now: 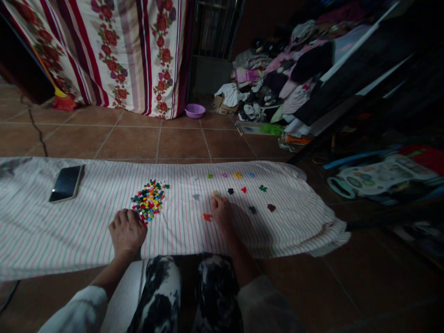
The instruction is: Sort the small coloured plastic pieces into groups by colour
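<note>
A mixed heap of small coloured pieces, like beads or tiny blocks (pixel 150 200), lies on the striped cloth (pixel 183 231). Beside its near left edge rests my left hand (pixel 127 231), fingers curled under and their tips hidden. My right hand (pixel 221 210) is closed in a pinch, its fingertips at a small beige cluster (pixel 216 193); whatever it grips is too small to make out. Around it sit little single-colour groups: orange (pixel 207 217), grey (pixel 196 197), black (pixel 231 191), red (pixel 243 189), dark green (pixel 263 188), brown (pixel 271 207) and yellow (pixel 237 175).
A phone (pixel 67 183) lies on the cloth at the left. Beyond, on the tiled floor, are a purple basin (pixel 194 110), a broom (pixel 64 99) and a heap of clothes (pixel 274 78). A floral curtain (pixel 132 55) hangs behind.
</note>
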Demonstrator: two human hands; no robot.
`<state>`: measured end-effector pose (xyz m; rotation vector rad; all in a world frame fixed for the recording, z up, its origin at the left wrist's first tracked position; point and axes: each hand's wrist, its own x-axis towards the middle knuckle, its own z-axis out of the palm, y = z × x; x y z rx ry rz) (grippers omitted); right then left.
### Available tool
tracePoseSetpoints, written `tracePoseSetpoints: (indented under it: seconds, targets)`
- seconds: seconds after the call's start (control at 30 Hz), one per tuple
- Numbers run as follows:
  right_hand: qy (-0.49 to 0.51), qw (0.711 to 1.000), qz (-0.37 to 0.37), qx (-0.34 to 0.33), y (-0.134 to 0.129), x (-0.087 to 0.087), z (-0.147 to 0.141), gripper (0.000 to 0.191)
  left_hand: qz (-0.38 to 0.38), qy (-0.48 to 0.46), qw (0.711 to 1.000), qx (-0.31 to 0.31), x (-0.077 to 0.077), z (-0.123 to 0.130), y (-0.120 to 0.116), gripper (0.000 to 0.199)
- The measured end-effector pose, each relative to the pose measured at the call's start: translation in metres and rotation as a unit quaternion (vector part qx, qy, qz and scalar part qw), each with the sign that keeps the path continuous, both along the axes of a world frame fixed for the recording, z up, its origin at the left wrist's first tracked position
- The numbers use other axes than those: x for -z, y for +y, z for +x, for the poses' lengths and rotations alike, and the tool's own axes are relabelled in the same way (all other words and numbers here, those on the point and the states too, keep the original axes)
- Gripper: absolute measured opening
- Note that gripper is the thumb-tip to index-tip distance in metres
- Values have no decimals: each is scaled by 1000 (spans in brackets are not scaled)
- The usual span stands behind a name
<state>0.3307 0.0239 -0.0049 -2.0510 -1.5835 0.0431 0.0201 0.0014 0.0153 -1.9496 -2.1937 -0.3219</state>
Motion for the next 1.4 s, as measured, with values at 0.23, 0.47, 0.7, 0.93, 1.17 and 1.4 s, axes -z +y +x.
tracePoseSetpoints:
  seconds: [0.23, 0.47, 0.7, 0.93, 1.17, 1.4]
  targets:
    - [17, 1000, 14, 0, 5, 2, 4, 36, 10, 12, 1000, 2, 1, -1, 0, 27]
    - [93, 995, 38, -2, 13, 5, 16, 30, 1, 1, 1000, 0, -1, 1, 1, 26]
    - [103, 994, 25, 2, 20, -5, 32, 27, 1, -9, 1000, -3, -1, 1, 1, 28]
    - [123, 992, 11, 14, 28, -4, 38, 23, -1, 5, 1000, -2, -2, 1, 1, 27]
    - [159, 987, 21, 22, 31, -6, 38, 14, -7, 2, 1000, -3, -2, 1, 0, 26]
    - [180, 983, 22, 1, 32, -8, 40, 13, -5, 3, 1000, -3, 0, 0, 0, 26]
